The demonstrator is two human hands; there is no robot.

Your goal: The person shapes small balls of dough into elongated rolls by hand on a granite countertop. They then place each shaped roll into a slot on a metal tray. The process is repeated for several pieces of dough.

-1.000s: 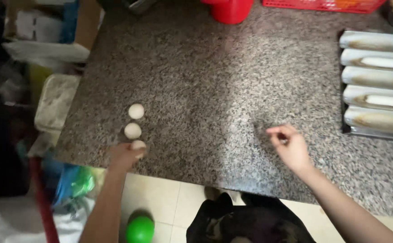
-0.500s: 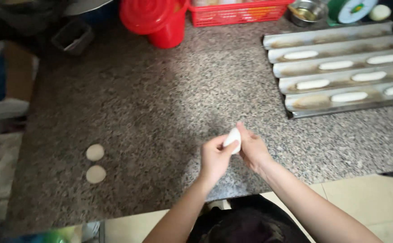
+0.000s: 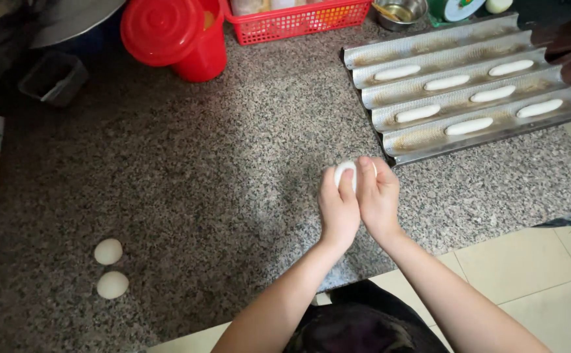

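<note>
Granite counter (image 3: 187, 176) under us; corrugated baguette tray (image 3: 364, 62) beyond, holding shaped loaves; our left hand (image 3: 338, 209) and right hand (image 3: 378, 196) closed around dough piece (image 3: 346, 171), just above counter; we judge it light, soft, tacky, so cup sides gently.

The speckled grey granite countertop (image 3: 187, 170) looks polished yet grainy in pattern, with a dull sheen. The corrugated silver metal baking tray (image 3: 563, 112) has a brushed, slightly stained finish, and the pale elongated dough pieces (image 3: 468, 125) in its channels look soft and matt. The red plastic bucket with lid (image 3: 168, 33) is smooth and glossy. The red plastic mesh basket (image 3: 295, 19) shines less. The two round white dough balls (image 3: 109, 268) appear smooth and floury-matt.
</note>
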